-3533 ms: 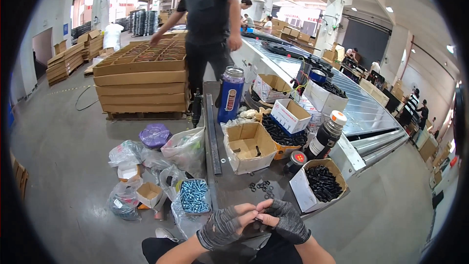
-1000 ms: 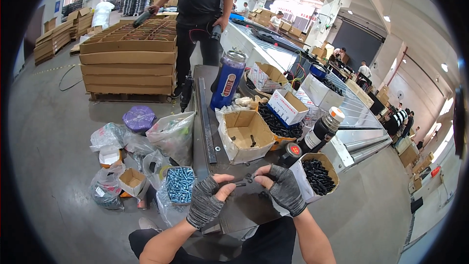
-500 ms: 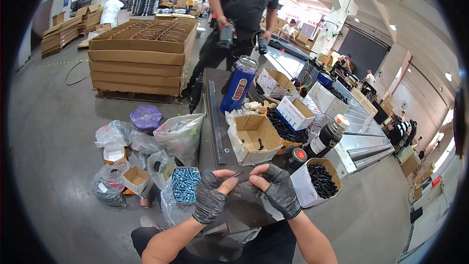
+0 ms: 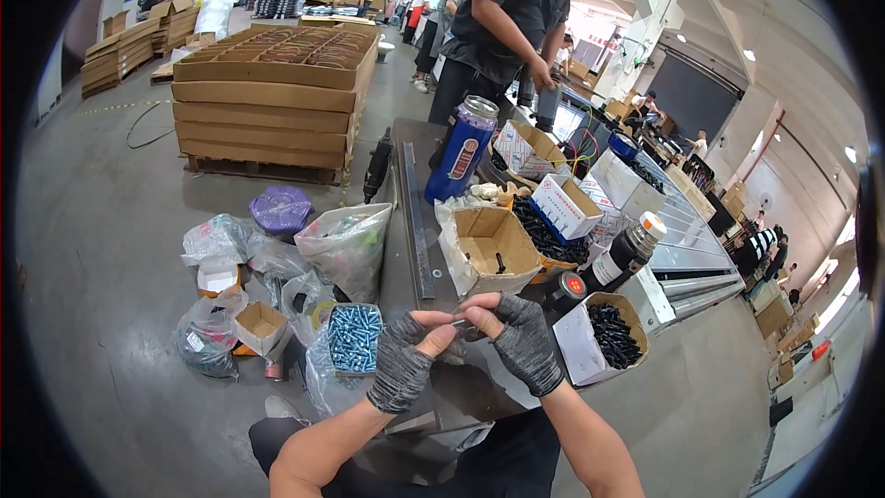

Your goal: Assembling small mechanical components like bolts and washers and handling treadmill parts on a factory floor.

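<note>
At nine o'clock from my hands, on the floor, lies a clear plastic bag of blue screws (image 4: pixel 354 337), with a small open brown cardboard box (image 4: pixel 259 327) further out the same way.

My left hand (image 4: pixel 406 361), in a grey knitted fingerless glove, is closed in a pinch: thumb and forefinger hold one end of a small dark metal part (image 4: pixel 459 322). That part sits between my two hands, just above the near edge of the dark metal surface (image 4: pixel 403 249). It is too small for me to tell its exact shape.

My right hand (image 4: pixel 527 343), gloved the same, curls over the other end from three o'clock, fingertips closed on it.

To do this well, I judge I should keep both pinches tight on bare fingertips, not on glove fabric, and work low over the surface so a dropped piece lands there and not on the floor.

At twelve o'clock stands an open brown cardboard carton (image 4: pixel 490 245) holding a few dark pieces; at two o'clock, a white box of black screws (image 4: pixel 601 337) is within easy reach.
</note>
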Action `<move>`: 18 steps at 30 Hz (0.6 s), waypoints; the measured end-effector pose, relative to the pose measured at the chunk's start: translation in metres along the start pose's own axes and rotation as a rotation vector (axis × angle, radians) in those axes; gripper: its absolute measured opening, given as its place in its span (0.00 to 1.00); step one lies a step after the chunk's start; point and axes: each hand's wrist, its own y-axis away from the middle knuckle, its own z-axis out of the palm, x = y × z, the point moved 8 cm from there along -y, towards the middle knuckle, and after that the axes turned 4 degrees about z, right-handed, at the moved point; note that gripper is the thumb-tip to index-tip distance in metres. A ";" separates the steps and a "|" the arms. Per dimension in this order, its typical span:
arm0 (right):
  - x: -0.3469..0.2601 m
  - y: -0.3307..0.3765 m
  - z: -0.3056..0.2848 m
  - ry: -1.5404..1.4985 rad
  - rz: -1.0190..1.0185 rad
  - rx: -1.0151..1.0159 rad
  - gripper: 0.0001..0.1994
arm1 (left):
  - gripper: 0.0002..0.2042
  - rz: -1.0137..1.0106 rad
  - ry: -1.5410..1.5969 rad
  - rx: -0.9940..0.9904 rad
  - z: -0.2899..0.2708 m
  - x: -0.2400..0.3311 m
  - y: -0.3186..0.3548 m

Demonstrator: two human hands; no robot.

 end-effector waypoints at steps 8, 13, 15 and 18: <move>-0.004 -0.002 -0.005 -0.083 0.047 -0.064 0.12 | 0.12 -0.196 0.411 -0.083 0.008 -0.017 0.001; -0.001 -0.004 -0.006 0.054 0.045 -0.064 0.12 | 0.12 -0.213 0.473 -0.083 0.010 -0.020 0.004; -0.008 -0.002 -0.014 0.223 -0.061 0.027 0.12 | 0.13 -0.186 0.365 -0.070 0.003 -0.019 0.002; -0.026 0.021 -0.031 0.541 -0.398 0.095 0.08 | 0.12 -0.131 0.393 -0.047 0.002 -0.015 -0.002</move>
